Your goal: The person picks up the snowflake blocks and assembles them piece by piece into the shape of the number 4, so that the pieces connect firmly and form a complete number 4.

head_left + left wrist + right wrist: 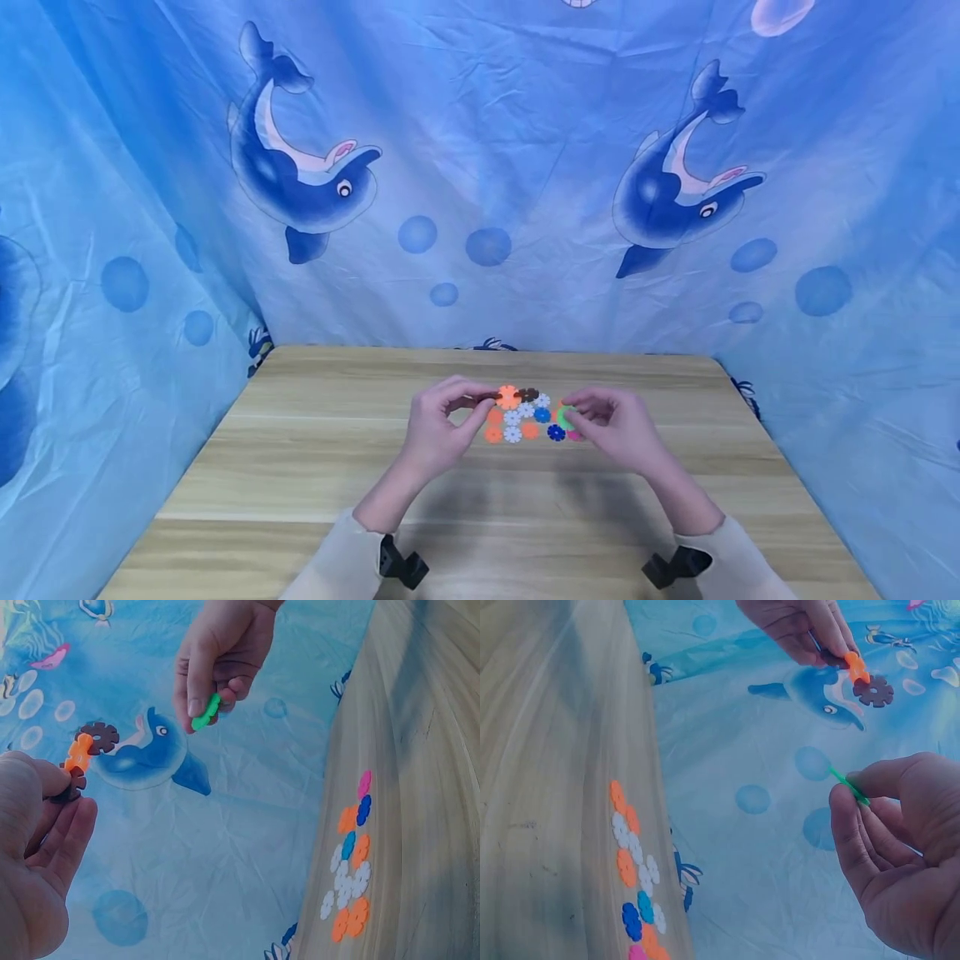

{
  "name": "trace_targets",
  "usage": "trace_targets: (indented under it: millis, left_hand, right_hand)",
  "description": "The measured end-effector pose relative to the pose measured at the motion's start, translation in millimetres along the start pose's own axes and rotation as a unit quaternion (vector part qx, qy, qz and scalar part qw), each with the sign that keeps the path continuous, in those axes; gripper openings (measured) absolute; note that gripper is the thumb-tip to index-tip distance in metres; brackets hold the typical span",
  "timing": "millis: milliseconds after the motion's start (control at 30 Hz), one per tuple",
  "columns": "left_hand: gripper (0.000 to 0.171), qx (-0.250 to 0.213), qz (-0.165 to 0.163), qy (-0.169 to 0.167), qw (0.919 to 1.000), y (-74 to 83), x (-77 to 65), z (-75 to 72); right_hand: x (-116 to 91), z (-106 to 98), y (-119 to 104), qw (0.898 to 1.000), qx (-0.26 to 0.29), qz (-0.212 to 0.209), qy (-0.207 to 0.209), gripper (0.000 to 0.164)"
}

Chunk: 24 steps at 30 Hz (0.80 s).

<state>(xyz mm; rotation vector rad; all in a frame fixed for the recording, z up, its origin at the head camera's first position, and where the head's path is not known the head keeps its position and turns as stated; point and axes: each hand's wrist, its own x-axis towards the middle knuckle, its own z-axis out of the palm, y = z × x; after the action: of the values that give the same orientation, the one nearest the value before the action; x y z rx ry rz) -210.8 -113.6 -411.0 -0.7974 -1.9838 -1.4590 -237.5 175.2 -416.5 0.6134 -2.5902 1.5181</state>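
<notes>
Above the wooden table, my left hand (446, 421) pinches a joined chain of snowflake discs. An orange snowflake disc (79, 752) sits between two brown ones: one brown disc (73, 786) is between thumb and fingers, the other brown disc (873, 691) sticks out at the free end. Across from it, my right hand (618, 425) pinches a single green snowflake disc (848, 785) by its edge, between thumb and forefinger. The green disc is apart from the chain. In the head view the right fingers hide part of the green disc.
Several loose snowflake discs lie flat on the table (315, 467) beneath the hands: orange discs (360, 911), white discs (620, 829), blue discs (556, 432) and a pink disc (365, 784). Behind the table hangs a blue dolphin-print cloth (555, 325).
</notes>
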Motion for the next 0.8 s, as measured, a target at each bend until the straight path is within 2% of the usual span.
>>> trace_targets:
  millis: [167, 300, 467, 633, 800]
  left_hand:
    - [0.015, 0.006, -0.002, 0.001, 1.0000, -0.2, -1.7, 0.9]
    - [0.014, 0.007, -0.009, -0.003, 0.9999, 0.2, -2.0, 2.8]
    - [0.013, 0.009, -0.024, -0.006, 0.9997, 2.1, -1.9, 2.7]
    - [0.014, 0.012, -0.019, -0.004, 0.9997, 0.2, -2.6, 3.5]
    - [0.018, 0.014, -0.023, -0.008, 0.9996, 0.9, -4.4, 4.4]
  right_hand:
    - [4.4, -2.4, -3.6, 1.000, 0.002, 0.016, 0.019, 0.016]
    - [6.4, -5.5, -9.7, 0.999, 0.021, 0.012, 0.027, 0.017]
    - [4.0, -5.4, -20.8, 0.999, 0.042, -0.003, 0.025, 0.018]
    - [1.8, -4.7, -29.3, 0.998, 0.054, -0.023, 0.020, 0.018]
    - [0.9, -3.3, -32.5, 0.997, 0.070, -0.023, 0.007, 0.019]
